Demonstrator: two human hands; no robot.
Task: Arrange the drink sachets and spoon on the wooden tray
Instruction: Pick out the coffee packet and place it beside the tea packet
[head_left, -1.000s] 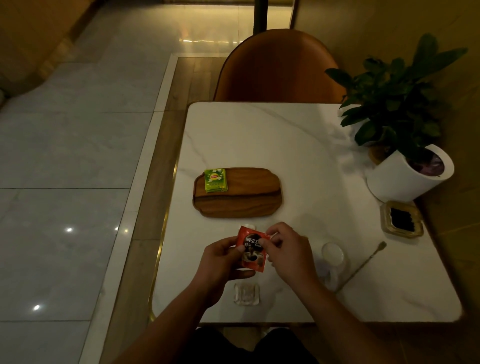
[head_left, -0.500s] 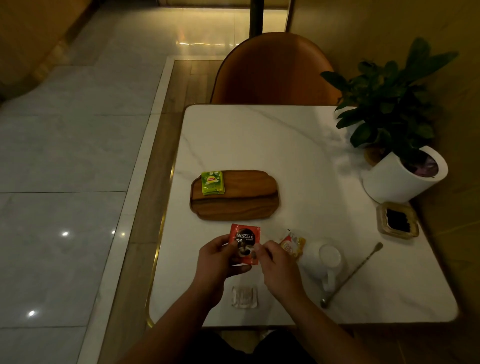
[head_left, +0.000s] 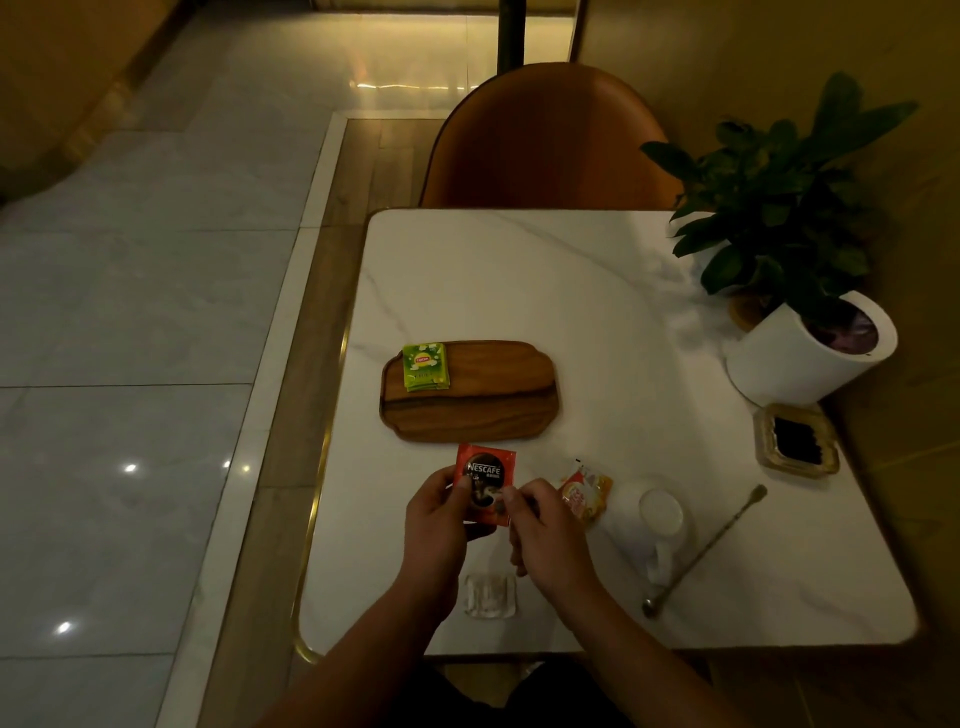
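A wooden tray (head_left: 498, 410) lies on the white marble table, with a green tea sachet (head_left: 425, 366) on its left end. Just in front of the tray, my left hand (head_left: 439, 525) and my right hand (head_left: 540, 530) both pinch a red coffee sachet (head_left: 485, 475), held upright above the table. An orange sachet (head_left: 584, 494) lies on the table right of my right hand. A long metal spoon (head_left: 701, 553) rests diagonally at the right, beside a white cup.
A white cup (head_left: 649, 522) stands between the orange sachet and the spoon. A small clear dish (head_left: 489, 596) sits near the front edge. A potted plant (head_left: 810, 348) and a square ashtray (head_left: 796, 439) stand at the right. An orange chair (head_left: 550, 140) faces the far side.
Both hands have lifted the red sachet slightly toward the tray. My right hand shifted left, uncovering the orange sachet and the cup.
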